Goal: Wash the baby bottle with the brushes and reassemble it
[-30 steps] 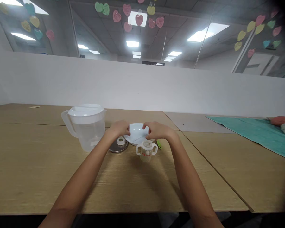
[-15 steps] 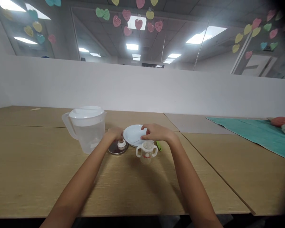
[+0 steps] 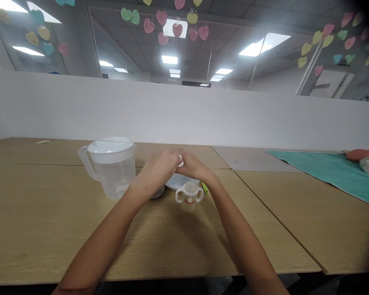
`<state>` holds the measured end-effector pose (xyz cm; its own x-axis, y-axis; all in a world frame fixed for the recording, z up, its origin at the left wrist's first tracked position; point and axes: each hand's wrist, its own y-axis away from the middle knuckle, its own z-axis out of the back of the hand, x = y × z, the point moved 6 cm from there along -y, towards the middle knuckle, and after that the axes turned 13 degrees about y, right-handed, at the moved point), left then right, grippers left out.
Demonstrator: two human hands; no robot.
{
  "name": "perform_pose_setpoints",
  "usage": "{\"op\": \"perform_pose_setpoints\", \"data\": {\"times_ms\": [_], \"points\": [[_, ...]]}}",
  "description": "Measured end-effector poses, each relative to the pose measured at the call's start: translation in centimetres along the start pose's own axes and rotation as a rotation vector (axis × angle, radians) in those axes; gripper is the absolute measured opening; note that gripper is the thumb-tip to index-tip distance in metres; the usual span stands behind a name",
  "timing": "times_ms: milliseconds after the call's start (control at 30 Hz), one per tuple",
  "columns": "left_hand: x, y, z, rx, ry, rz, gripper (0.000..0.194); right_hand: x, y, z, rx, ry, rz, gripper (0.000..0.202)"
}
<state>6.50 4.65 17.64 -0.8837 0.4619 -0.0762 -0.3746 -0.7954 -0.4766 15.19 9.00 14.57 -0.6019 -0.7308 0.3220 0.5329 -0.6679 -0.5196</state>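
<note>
My left hand (image 3: 160,167) and my right hand (image 3: 191,164) meet above the table, both with curled fingers. Between them shows part of a small white piece (image 3: 181,161), mostly covered by the fingers. Below the hands lies a white plate (image 3: 183,182), partly hidden. A dark round metal dish (image 3: 158,194) peeks out beneath my left wrist. Nearer to me stands a clear two-handled cup (image 3: 189,199) with a lid and red print. A green handle (image 3: 205,188) sticks out beside the plate, right of the cup.
A clear lidded pitcher (image 3: 112,172) stands left of my left forearm, its handle facing left. On the right, a teal cloth (image 3: 322,168) lies under a reddish item (image 3: 361,154) and a whitish one. Behind the wooden table (image 3: 178,254) rises a white wall (image 3: 172,112).
My left hand has lifted the small white piece off the metal dish and brought it rightward and up. My right hand has moved slightly up and left, closing in against it.
</note>
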Motion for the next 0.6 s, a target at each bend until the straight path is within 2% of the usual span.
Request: {"op": "perform_pose_setpoints", "data": {"times_ms": [100,200,267,467,533,600], "points": [[-0.3,0.0,1.1,-0.045,0.212,-0.082,0.028,0.0,-0.1,1.1,-0.122,-0.071,0.044,0.028],[0.4,0.2,2.7,-0.116,0.432,-0.113,0.025,0.3,-0.1,2.0,-0.198,-0.183,0.118,0.028],[0.7,0.3,3.3,-0.157,0.54,-0.113,0.025,0.3,-0.2,2.3,-0.246,-0.225,0.118,0.028],[1.0,0.3,3.3,-0.231,0.771,-0.128,0.031,0.0,-0.4,2.6,-0.359,-0.312,0.05,0.027],[0.9,0.2,3.2,-0.234,0.784,-0.141,0.031,0.0,-0.3,2.7,-0.37,-0.276,0.051,0.026],[0.6,0.1,3.0,-0.227,0.704,-0.155,0.03,-0.1,-0.3,2.8,-0.38,-0.175,0.044,0.024]]}}
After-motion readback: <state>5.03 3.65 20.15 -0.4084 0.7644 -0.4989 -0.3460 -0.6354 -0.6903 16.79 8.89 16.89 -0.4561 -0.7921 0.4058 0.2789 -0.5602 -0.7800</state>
